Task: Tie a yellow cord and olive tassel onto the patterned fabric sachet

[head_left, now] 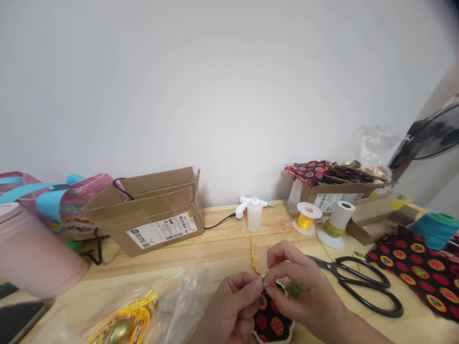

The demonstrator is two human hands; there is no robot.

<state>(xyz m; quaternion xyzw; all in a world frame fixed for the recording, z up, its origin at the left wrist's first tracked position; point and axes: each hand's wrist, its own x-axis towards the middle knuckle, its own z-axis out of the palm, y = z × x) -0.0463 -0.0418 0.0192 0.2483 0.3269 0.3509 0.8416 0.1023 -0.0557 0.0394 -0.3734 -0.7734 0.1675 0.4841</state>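
Observation:
At the front middle of the table, both hands meet over a small dark fabric piece [274, 321] with red and orange flower motifs and a pale scalloped edge. My left hand [234, 306] is closed, thumb and forefinger pinching at its top edge. My right hand [304, 286] is closed too, its fingertips pinching green thread [263, 278] at the same spot. More green material [294, 289] shows beside the right fingers. A twisted yellow cord [253, 253] runs from the top of the piece toward the back. Fingers hide the exact joining point.
Black-handled scissors [366, 282] lie right of my right hand. Behind stand a yellow thread spool [305, 222], green thread spool [335, 229], white bottle [255, 215] and white corded tool [244, 205]. Cardboard box [158, 215], pink tumbler [36, 253] and bagged yellow cords [132, 315] lie left; patterned cloth [412, 267] right.

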